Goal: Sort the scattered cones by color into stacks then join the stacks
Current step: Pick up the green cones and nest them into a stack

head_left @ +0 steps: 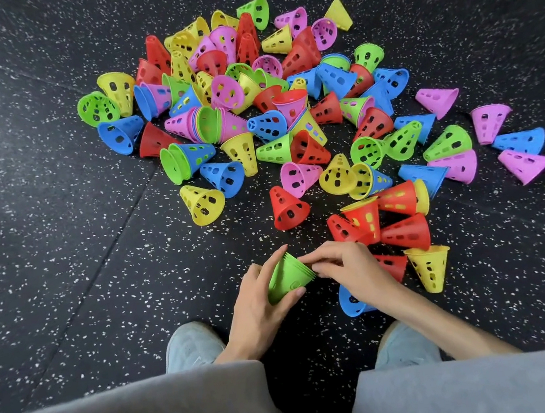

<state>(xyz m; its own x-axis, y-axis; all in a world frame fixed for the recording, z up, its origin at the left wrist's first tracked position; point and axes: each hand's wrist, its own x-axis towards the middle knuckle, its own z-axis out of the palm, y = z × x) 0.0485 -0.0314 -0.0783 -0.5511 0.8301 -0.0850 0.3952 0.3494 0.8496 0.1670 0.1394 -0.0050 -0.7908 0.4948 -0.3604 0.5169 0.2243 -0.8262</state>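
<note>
We hold a green stack (288, 278) low over the floor (61, 232), left hand (259, 307) gripping it, right hand (343, 266) pinching its rims; we should seat rims squarely before fetching more.

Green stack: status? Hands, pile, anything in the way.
Left hand grips green stack; right hand pinches its rim end. Mixed cone pile mostly unsorted on floor ahead. Red cones and a blue cone crowd the right hand.
</note>
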